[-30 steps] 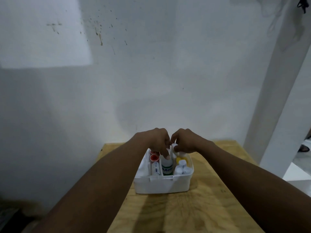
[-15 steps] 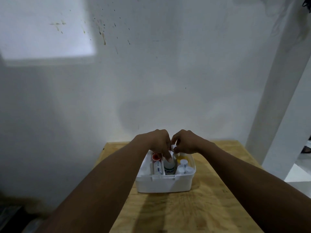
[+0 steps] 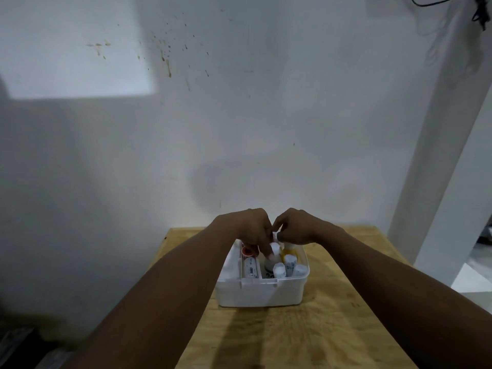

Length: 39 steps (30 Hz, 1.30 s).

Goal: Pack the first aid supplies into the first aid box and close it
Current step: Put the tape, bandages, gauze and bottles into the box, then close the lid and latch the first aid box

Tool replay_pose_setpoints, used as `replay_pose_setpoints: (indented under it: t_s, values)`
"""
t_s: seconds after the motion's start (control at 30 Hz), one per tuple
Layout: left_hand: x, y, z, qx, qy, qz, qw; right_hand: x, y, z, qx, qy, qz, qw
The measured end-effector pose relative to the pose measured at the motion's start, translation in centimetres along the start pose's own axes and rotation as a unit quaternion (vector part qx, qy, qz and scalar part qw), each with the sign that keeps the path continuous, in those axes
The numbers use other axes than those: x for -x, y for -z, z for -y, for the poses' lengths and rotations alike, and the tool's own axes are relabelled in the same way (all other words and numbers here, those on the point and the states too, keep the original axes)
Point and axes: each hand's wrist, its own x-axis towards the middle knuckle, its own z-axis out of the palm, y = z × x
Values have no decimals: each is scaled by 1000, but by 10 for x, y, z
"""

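An open white first aid box point(image 3: 261, 292) stands on a wooden table point(image 3: 292, 336). Inside it I see a red-capped item point(image 3: 247, 252), a white tube point(image 3: 251, 270), a white bottle point(image 3: 271, 263), a yellow bottle point(image 3: 287, 253) and white rolls point(image 3: 279, 270). My left hand point(image 3: 253, 230) reaches down into the box, its fingers curled round the white bottle's top. My right hand point(image 3: 296, 231) hovers over the box's back edge and pinches a small white piece point(image 3: 277, 236); what the piece is stays unclear. No lid is in sight.
The table stands against a stained white wall point(image 3: 239, 129). A white pillar point(image 3: 439, 182) rises at the right, with floor beyond it. The table's left edge drops to a dark floor point(image 3: 26, 347).
Both hands stay together over the box. My left fingers have dipped a little deeper among the bottles. A white roll at the front now stands nearer the middle.
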Motion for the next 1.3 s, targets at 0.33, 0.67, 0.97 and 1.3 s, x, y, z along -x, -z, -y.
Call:
replay_pose_setpoints:
  t_s: [0.33,0.67,0.97,1.3]
  values:
    - [15,39,41,70,66,-132,987,2,24,-7,-54,-74,-83,992]
    - [-13,-7,100,274,262,-104,919,-25,-17,-41,-276,-293,8,915]
    - [-15,-5,109,382,239,-124,884,-39,-18,-41,-385,-267,-43,882]
    - [15,11,103,464,136,-183,856,-21,3,-18,-403,-196,-128,885]
